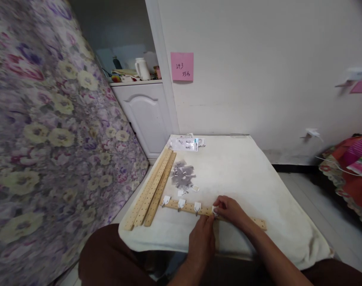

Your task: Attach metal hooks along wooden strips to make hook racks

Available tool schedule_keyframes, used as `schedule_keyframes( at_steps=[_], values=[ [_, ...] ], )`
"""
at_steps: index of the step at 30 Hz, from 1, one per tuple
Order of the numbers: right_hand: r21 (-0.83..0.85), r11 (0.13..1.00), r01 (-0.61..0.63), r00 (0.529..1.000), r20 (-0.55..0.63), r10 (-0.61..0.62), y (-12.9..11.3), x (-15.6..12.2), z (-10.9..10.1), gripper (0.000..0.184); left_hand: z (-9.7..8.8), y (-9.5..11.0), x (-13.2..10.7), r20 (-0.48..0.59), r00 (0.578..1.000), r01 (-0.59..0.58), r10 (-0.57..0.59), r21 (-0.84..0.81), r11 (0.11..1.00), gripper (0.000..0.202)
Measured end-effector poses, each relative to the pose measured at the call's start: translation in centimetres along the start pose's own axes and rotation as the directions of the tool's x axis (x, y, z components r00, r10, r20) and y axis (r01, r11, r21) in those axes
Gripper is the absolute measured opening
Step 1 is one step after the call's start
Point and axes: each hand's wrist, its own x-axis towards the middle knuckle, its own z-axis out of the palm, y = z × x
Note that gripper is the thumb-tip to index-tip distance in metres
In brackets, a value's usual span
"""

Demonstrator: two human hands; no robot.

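A perforated wooden strip (187, 207) lies crosswise on the cloth-covered table, with white adhesive hooks (197, 207) fixed along its left half. My right hand (230, 209) pinches another white hook (214, 210) against the strip, right of the others. From the near side, my left hand (201, 239) has its fingers closed at the lower end of that same hook, by the strip's near edge. The fingers cover part of the hook. Behind the strip are a loose white hook (181, 193) and a small pale square piece (195, 188).
Several longer perforated wooden strips (153, 190) lie along the table's left side. Beyond the work sit a heap of small clear packets (182, 174) and a hook package (183, 143). A floral curtain (64, 139) hangs at left; a wall (228, 71) stands behind the table (243, 171).
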Motion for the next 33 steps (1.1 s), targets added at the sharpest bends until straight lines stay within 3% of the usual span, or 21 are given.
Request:
schedule_keyframes(
  at_steps=[14, 23, 33],
  values=[
    [0.036, 0.998, 0.059, 0.998, -0.031, -0.058, 0.4, -0.3, -0.4, 0.02, 0.6, -0.7, -0.3, -0.091, 0.995, -0.033, 0.032, -0.003, 0.999, 0.048],
    [0.005, 0.997, 0.081, 0.989, -0.126, -0.079, 0.2, -0.7, -0.9, 0.02, 0.7, -1.0, -0.4, -0.078, 0.996, -0.035, 0.033, -0.013, 0.999, 0.049],
    [0.0, 0.995, 0.096, 0.99, -0.103, -0.096, 0.4, -1.0, -0.7, 0.018, 0.8, -1.3, -0.3, -0.078, 0.997, -0.02, 0.016, -0.057, 0.998, 0.051]
  ],
)
